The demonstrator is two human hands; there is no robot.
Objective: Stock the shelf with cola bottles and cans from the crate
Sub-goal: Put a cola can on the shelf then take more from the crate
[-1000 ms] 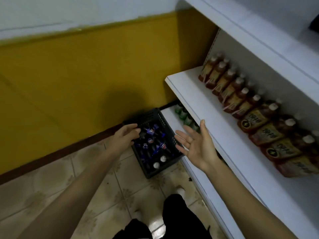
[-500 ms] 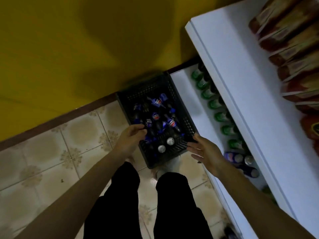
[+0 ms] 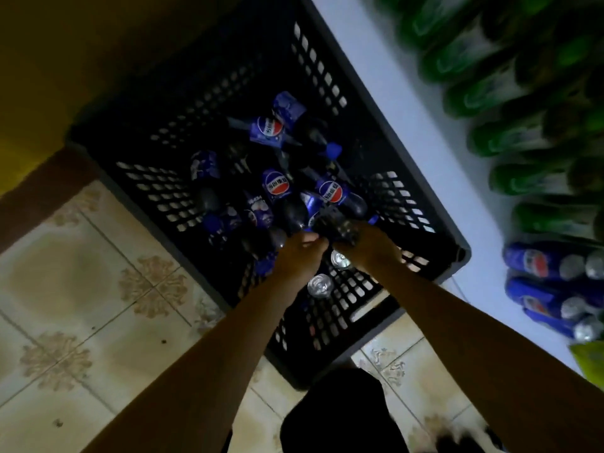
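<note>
Clamping the right grip (image 3: 369, 248) on a dark cola bottle (image 3: 333, 227) inside the crate (image 3: 202, 76), down at the pile's 5 o'clock end. Resting the left grip (image 3: 299, 256) just at 9 o'clock of that bottle, fingers (image 3: 309, 238) curled toward it; impossible to tell whether pinching it or only touching. Angling both bare forearms in from 6 o'clock. Showing two cans (image 3: 319, 286) upright just at 6 o'clock of the grips, silver tops up, on the crate's slotted bottom. Leaving more cola bottles (image 3: 276, 186) lying jumbled at 12 o'clock of the grips, blue labels and blue caps facing every way. Setting the black crate on the tiled floor (image 3: 81, 289), just beside the white bottom shelf (image 3: 408, 109) along its 3 o'clock side. Crowding that shelf at 1 to 3 o'clock with blurred green bottles (image 3: 474, 93), and at 4 o'clock with shelved cola bottles (image 3: 536, 264) and shelved cans (image 3: 573, 268). Framing it all with a yellow wall (image 3: 49, 60) and dark skirting (image 3: 39, 184) at 10 o'clock, black trouser knees (image 3: 333, 413) at 6 o'clock.
</note>
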